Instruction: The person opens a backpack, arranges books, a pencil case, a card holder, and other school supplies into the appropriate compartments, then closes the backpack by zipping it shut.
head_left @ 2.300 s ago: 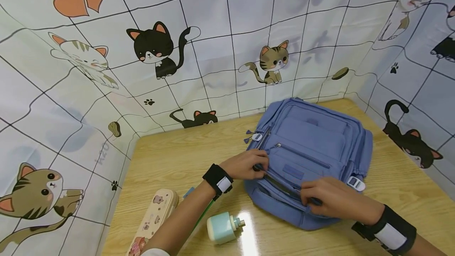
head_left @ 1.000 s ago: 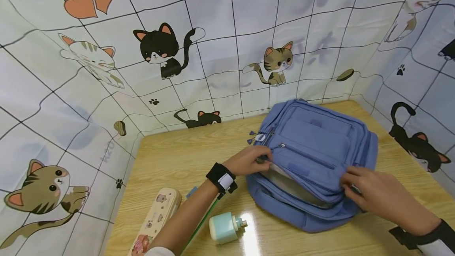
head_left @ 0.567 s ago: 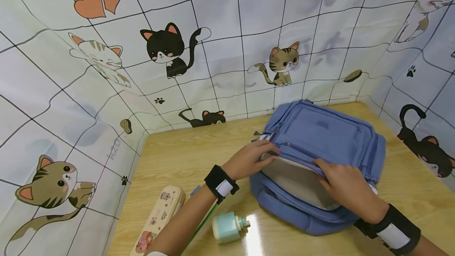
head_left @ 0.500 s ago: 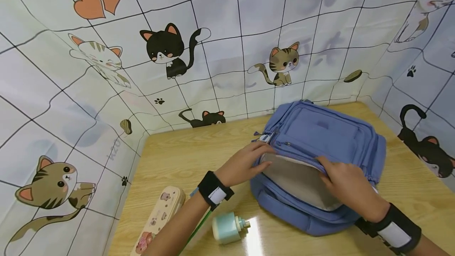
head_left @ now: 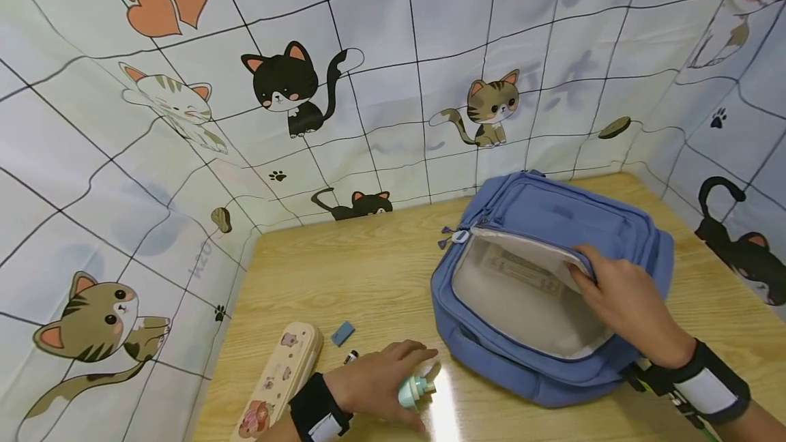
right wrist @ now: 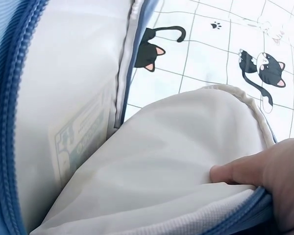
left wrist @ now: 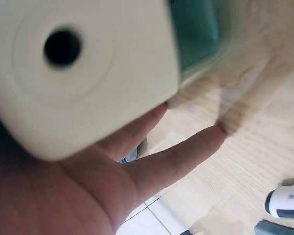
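Left of the backpack [head_left: 552, 224], my left hand [head_left: 374, 387] closes round the small bottle [head_left: 413, 391] while my right hand [head_left: 626, 299] pinches the flap [head_left: 528, 247] up, so I should keep that mouth wide.

Probably a home study corner: wooden desk [head_left: 344, 271] walled by cartoon-cat cloth [head_left: 381, 67], pencil case [head_left: 276, 380].
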Demonstrator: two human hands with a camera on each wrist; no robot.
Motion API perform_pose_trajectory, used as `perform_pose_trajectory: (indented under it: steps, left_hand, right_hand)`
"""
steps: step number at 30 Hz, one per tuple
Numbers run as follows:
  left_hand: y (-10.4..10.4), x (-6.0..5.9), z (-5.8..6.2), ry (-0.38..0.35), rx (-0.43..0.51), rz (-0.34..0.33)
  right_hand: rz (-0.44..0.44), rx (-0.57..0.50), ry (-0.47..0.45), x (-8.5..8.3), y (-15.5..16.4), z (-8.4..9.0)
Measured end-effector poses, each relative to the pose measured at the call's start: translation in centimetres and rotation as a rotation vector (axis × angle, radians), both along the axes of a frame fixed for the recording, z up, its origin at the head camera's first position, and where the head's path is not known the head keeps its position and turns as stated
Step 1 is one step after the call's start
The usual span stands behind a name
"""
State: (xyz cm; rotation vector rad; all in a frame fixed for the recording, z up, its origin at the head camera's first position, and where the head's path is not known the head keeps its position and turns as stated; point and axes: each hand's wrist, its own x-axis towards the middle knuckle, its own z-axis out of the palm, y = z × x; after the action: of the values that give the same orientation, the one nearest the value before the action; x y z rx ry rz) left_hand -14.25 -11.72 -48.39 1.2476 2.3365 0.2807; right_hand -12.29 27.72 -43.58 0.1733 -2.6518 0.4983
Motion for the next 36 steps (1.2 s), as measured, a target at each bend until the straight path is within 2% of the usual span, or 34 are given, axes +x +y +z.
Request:
perform_pose_trajectory:
  steps: [2, 5, 9, 12, 14, 17, 19, 21, 24, 28, 31, 36]
  left_hand:
    - [-0.1, 0.5, -0.2, 0.01, -0.031, 0.03]
    - [0.1, 1.2, -0.1, 0.072, -0.073, 0.045]
    - [0.9, 1.5, 0.9, 0.212, -0.085, -0.024]
    - [2.1, 1.0, 3.0, 0.355, -0.008, -0.104]
    - [3.4, 0.4, 5.1, 0.463, 0.067, -0.15]
    - [6.4, -1.2, 7.7, 0.649, 0.191, -0.216]
    - [8.8, -2.7, 8.3, 0.744, 0.222, -0.254]
    - [11.1, -4.5, 7.7, 0.819, 0.222, -0.293]
    - [14.4, -7.4, 5.6, 0.894, 0.174, -0.348]
    - [17.7, -10.2, 3.2, 0.956, 0.14, -0.363]
    - [19.3, -11.5, 2.0, 0.987, 0.115, -0.35]
    - [20.9, -12.5, 0.4, 1.09, 0.096, -0.327]
  right_hand:
    - [-0.001, -0.009, -0.009, 0.0, 0.1, 0.1]
    - [-0.007, -0.013, -0.018, 0.0, 0.1, 0.2]
    - [-0.02, -0.007, -0.019, 0.1, 0.2, 0.4]
    - [-0.023, -0.004, -0.012, 0.2, 0.4, 0.6]
    - [-0.024, -0.002, -0.004, 0.2, 0.4, 0.7]
    - [-0.03, -0.008, 0.006, 0.3, 0.4, 0.9]
    - [-0.038, -0.022, 0.002, 0.2, 0.3, 1.1]
    - [-0.038, -0.039, 0.003, 0.1, 0.1, 1.1]
    - [-0.035, -0.054, 0.001, 0.1, 0.0, 1.1]
    - [-0.035, -0.043, 0.03, 0.1, -0.1, 1.1]
    - [-0.05, -0.033, 0.074, 0.2, 0.0, 1.5]
    - [-0.062, -0.023, 0.099, 0.4, 0.1, 2.1]
